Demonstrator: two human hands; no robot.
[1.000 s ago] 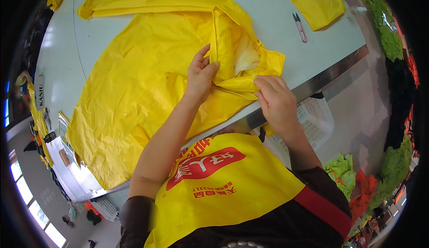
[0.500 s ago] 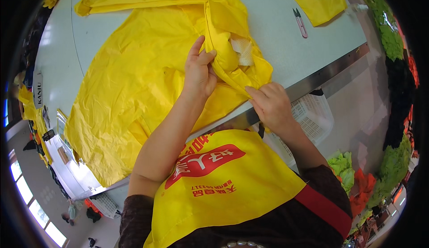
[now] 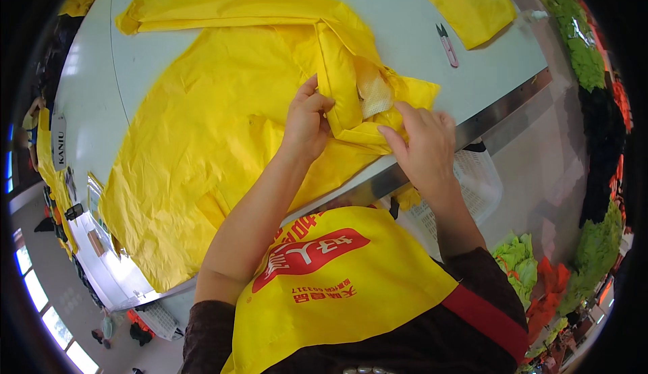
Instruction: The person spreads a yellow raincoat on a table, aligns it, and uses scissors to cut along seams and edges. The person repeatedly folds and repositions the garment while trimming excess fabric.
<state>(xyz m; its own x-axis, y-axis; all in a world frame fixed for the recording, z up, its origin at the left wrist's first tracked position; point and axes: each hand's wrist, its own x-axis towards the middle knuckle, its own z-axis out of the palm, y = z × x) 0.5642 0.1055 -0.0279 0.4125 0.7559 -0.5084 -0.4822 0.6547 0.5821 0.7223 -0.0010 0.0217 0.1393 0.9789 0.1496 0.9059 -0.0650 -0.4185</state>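
Observation:
A thin, crinkled yellow jacket (image 3: 196, 118) lies spread on the pale table, one long sleeve (image 3: 216, 11) stretched across the far side. My left hand (image 3: 307, 121) pinches a folded, stitched edge of it between thumb and fingers. To its right, a white mesh piece (image 3: 375, 96) shows inside the opened fold. My right hand (image 3: 425, 138) rests at the jacket's near right edge, thumb and forefinger apart on the cloth; its other fingers are partly hidden.
Pink-handled thread snips (image 3: 448, 47) lie at the far right, near another folded yellow cloth piece (image 3: 466, 6). The table's metal edge (image 3: 499, 107) runs close to my right hand. Below it stands a white plastic basket (image 3: 476, 182). Green and orange cloth (image 3: 518, 259) lies lower right.
My right hand has let go its pinch on the edge and moved slightly right, its thumb and forefinger spreading. The fold lies wider, with a corner sticking out to the right. My left hand keeps its pinch.

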